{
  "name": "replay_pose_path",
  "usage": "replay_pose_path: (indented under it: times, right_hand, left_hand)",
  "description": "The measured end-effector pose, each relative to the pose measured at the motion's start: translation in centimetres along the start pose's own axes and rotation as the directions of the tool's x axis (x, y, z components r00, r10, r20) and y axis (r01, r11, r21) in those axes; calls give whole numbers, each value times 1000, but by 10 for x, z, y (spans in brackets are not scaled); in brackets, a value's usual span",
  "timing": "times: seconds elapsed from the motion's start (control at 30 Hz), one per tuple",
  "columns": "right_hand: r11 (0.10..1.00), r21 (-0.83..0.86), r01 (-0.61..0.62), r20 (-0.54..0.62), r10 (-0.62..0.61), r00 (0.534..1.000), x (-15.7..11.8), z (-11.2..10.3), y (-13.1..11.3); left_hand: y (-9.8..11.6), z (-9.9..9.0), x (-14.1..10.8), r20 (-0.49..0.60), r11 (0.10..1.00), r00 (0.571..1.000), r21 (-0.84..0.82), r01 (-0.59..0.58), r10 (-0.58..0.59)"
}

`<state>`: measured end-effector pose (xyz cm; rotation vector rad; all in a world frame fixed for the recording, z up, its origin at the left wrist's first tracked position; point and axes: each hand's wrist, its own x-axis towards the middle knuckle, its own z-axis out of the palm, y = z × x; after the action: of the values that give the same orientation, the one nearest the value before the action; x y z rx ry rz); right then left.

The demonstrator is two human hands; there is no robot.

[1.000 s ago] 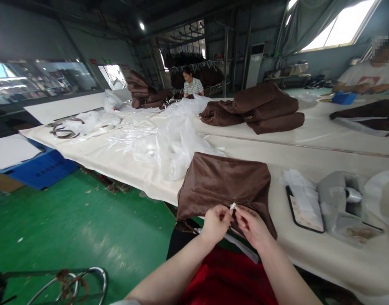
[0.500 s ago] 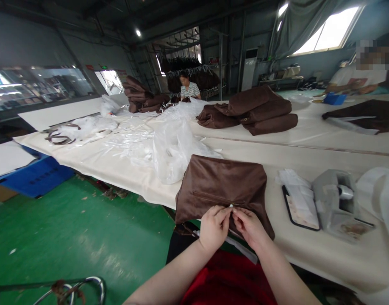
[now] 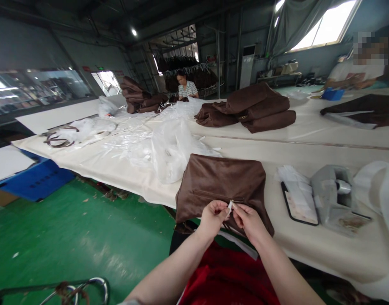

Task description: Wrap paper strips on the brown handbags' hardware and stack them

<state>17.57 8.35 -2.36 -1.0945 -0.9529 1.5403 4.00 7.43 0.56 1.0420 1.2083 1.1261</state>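
A brown leather bag (image 3: pixel 224 176) lies flat at the table's front edge, with a zipper across its face. Over the zipper's right end, a small white strip (image 3: pixel 230 206) is pinched between my two hands. My left hand (image 3: pixel 212 217) has its fingers closed on the strip's left side. From the other side my right hand (image 3: pixel 246 218) grips it near the zipper pull, thumb against fingertips. Whether the strip is paper or tape I cannot tell. Part of the bag's lower edge is hidden behind my hands.
Right of the bag are a phone (image 3: pixel 299 212) under white strips and a grey tape dispenser (image 3: pixel 332 195). Clear plastic bags (image 3: pixel 169 148) lie to the left. More brown bags (image 3: pixel 261 108) are piled farther back. Two people sit across the table; a blue crate (image 3: pixel 38 178) stands at left.
The white strip shows more between my fingers now. My left hand has turned and opened its grip slightly, while my right hand stays close to the zipper pull.
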Motion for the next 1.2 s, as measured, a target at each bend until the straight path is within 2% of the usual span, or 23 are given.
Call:
replay_pose_path:
  times: [0.1, 0.23, 0.3, 0.33, 0.43, 0.5, 0.57, 0.63, 0.67, 0.73, 0.8, 0.87, 0.93, 1.03, 1.2]
  right_hand:
    - [1000, -23, 7, -14, -8, 1000, -2, -1, -1]
    - [975, -223, 22, -192, -66, 979, -10, -2, -8]
    - [937, -347, 46, -244, -137, 960, -15, -1, -13]
    - [919, -389, 59, -233, -160, 959, -16, 0, -16]
    - [904, -415, 104, -116, -166, 979, -16, 5, -19]
    - [906, -407, 116, -76, -160, 984, -13, 5, -19]
    - [873, -475, 115, -62, -163, 985, -9, 2, -16]
    - [766, -632, 115, -37, -178, 983, -7, -3, -14]
    - [678, -725, 122, -18, -196, 980, -7, -6, -14]
    - [465, -877, 120, 6, -239, 971, -7, -12, -14]
    - [279, -956, 90, 7, -286, 958, -8, -16, -16]
    - [176, -983, 54, -6, -321, 947, -9, -20, -20]
    - [147, -988, 41, -10, -334, 943, -8, -24, -23]
    - [156, -984, 83, 30, -316, 948, -6, -29, -27]
    - [148, -986, 83, 39, -276, 960, 1, -30, -33]
  left_hand:
    - [13, 0, 3, 84, 980, 987, -134, 148, -138]
    - [17, 1, 3, 91, 971, 981, -152, 182, -170]
    - [10, 4, 3, 78, 982, 987, -117, 146, -137]
    - [6, 5, 3, 73, 991, 992, -79, 107, -101]
    - [1, 5, 0, 90, 980, 990, 158, -123, 110]
    - [7, 2, -1, 186, 861, 947, 399, -316, 261]
    - [22, -2, 1, 294, 657, 892, 604, -452, 343]
    - [41, -4, 9, 363, 457, 844, 720, -523, 395]
    - [50, -3, 15, 402, 365, 818, 749, -553, 412]
    - [64, 4, 30, 526, 173, 766, 771, -613, 369]
    - [71, 15, 48, 637, -23, 737, 760, -650, 224]
    - [72, 27, 64, 670, -156, 737, 741, -653, 94]
    - [67, 39, 75, 677, -202, 735, 725, -658, 34]
    - [57, 51, 78, 693, -219, 721, 702, -678, -7]
    - [42, 49, 71, 681, -211, 732, 720, -662, 26]
